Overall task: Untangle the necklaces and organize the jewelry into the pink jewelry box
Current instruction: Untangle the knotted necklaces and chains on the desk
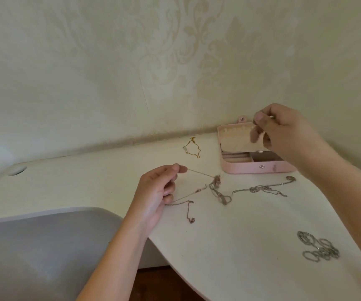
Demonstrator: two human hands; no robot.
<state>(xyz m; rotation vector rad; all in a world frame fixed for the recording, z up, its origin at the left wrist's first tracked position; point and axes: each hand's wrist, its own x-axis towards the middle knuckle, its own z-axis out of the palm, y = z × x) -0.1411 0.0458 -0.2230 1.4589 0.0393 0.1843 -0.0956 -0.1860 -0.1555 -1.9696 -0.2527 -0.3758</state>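
the left hand (158, 187) pinches a thin silver chain (200, 173) between thumb and fingers, drawn taut from a tangled knot (217, 183) on the white table (229, 235). the right hand (283, 131) hangs over the open pink jewelry box (255, 168), fingers curled together; whether they hold a strand cannot be told. a gold necklace (192, 148) lies left of the box.

The pink jewelry box (255, 168) stands open at the back of the surface (240, 235) — gold necklace (192, 148) just left, tangled silver chains (218, 190) in front, coiled silver heap (318, 248) nearest.
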